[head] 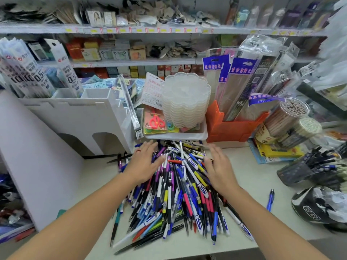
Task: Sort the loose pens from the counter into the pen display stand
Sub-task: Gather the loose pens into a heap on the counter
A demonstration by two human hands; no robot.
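On the far left stands the white pen display stand (75, 117), with open slots on top. It sits at the back of the table (249, 177), just beside the pens, so I think it is easy to reach for filling.

The left hand (142, 164) lies flat on the left side of the big pile of pens (176, 188), fingers straight, holding nothing. The pile sits in the middle of the table. The pens are blue, black, white, yellow, pink and purple, all crossed over each other.

The right hand (218, 166) lies flat on the right side, its grip open too. Both hands look ready to push the pens together.

One blue pen (270, 199) lies alone, well apart on the right.
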